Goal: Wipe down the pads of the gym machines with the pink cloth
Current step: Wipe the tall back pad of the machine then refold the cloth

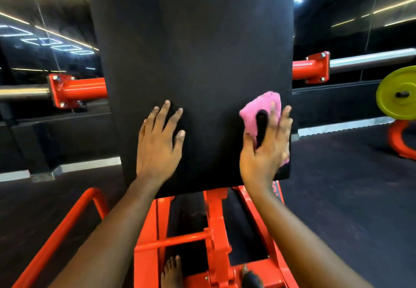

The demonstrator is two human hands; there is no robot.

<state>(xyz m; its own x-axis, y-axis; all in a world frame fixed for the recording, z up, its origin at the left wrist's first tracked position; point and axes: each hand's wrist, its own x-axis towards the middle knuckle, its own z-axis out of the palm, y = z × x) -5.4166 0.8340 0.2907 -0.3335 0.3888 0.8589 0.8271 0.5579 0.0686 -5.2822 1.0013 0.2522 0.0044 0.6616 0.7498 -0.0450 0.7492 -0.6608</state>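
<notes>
Wiping near the pad (198, 62) edge, right hand (267, 148) presses the pink cloth (267, 101) with straight fingers, left hand (157, 143) spread flat; cloth could probably slide off.

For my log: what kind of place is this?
Most likely a gym: a large black pad on an orange machine frame, steel bars for plates, and a yellow weight plate.

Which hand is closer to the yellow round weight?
Right. The right hand presses the pink cloth on the pad near its right edge, toward the yellow weight; the left hand lies flat on the middle, farther away.
</notes>
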